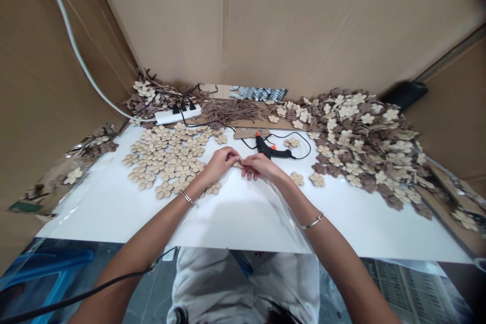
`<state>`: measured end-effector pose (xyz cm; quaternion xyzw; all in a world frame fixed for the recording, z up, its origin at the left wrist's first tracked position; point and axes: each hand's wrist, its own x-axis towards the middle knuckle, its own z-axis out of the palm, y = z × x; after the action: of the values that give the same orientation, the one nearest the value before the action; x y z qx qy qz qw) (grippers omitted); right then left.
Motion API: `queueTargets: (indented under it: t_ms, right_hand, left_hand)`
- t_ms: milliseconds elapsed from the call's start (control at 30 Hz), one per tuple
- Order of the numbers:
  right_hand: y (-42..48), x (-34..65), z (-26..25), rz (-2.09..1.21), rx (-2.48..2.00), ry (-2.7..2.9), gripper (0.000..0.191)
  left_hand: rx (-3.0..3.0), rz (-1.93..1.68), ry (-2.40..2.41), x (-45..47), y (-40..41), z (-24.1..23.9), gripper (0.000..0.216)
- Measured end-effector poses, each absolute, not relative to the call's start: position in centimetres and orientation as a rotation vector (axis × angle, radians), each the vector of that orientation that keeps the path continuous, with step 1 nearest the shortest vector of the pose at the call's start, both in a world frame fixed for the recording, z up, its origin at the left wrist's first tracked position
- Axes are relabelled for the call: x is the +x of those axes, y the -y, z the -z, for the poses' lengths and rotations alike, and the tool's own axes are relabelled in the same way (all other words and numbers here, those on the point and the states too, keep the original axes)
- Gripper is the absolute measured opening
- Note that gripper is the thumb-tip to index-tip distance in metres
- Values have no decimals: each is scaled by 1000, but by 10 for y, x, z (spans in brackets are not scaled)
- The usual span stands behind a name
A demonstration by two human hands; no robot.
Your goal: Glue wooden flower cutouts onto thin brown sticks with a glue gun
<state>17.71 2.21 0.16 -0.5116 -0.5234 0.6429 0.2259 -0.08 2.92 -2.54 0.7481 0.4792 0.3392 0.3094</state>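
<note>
Small beige-and-brown piece (237,164), mostly hidden, between left fingers (231,154) and right fingers (249,174).

Pretty bright, soft light on the white tabletop (110,215), faint shadow mid-front, some glare streaks; edges kinda stretched, top-right corner dark.

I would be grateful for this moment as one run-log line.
left hand: touching beige-brown piece, partly hidden | right hand: holding it | glue gun: on table beyond right hand | beige flowers: spread left
</note>
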Motion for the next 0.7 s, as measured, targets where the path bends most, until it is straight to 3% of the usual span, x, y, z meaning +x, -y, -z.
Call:
queueTargets:
  t_ms: [533, 633, 700]
  right_hand:
    - [-27, 173, -2, -1690, -1518, 1580, 29]
    - [-20, 171, -1, -1496, -1628, 1691, 30]
    - [-10, 171, -3, -1184, -1699, 1840, 26]
  left_hand:
    - [1952, -895, -1295, 2, -27, 25, 9]
    - [1951, -901, -1279, 2, -28, 27, 10]
    - [1945, -911, -1273, 2, -29, 29, 10]
